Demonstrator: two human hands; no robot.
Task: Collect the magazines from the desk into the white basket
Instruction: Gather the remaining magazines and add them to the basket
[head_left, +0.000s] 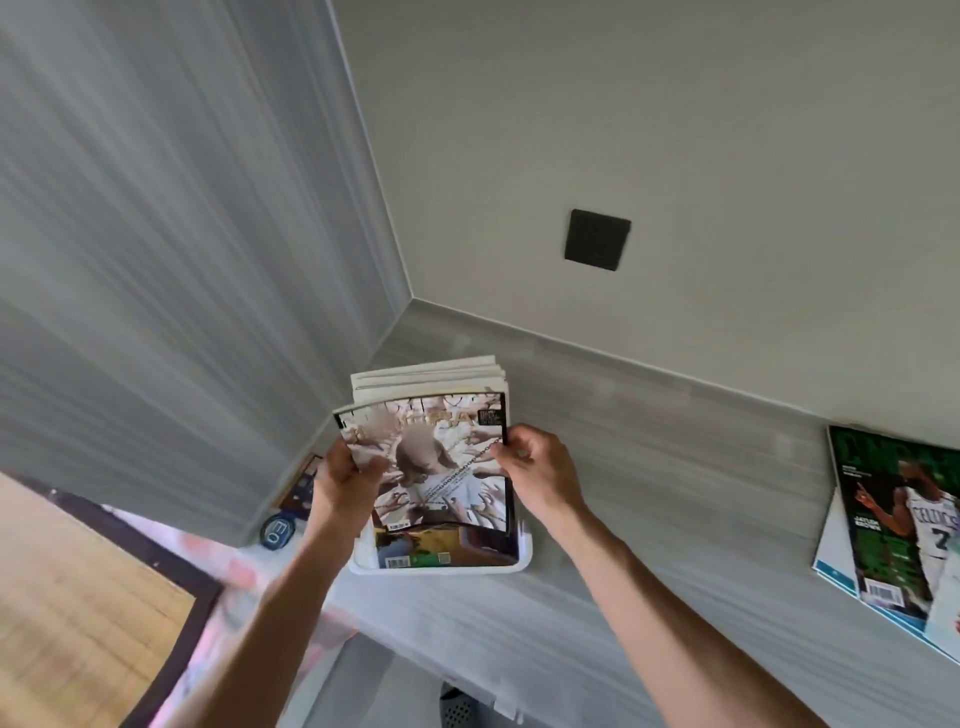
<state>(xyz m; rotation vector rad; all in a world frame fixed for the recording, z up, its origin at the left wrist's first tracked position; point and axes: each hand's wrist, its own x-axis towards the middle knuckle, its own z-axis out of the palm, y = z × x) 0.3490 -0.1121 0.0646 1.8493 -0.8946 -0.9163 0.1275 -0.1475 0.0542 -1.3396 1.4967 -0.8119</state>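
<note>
Hands | my left hand (343, 480) and right hand (537, 467) are gripping a magazine (439, 462) by its side edges, standing in the white basket (441, 565) | more magazines (904, 525) are lying on the desk (675, 493), well apart.

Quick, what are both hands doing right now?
Left hand: closed on the magazine, left edge.
Right hand: closed on the same magazine, right edge.

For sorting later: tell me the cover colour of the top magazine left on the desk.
Mainly dark green, on the basketball magazine at the right; head view shows it.
</note>
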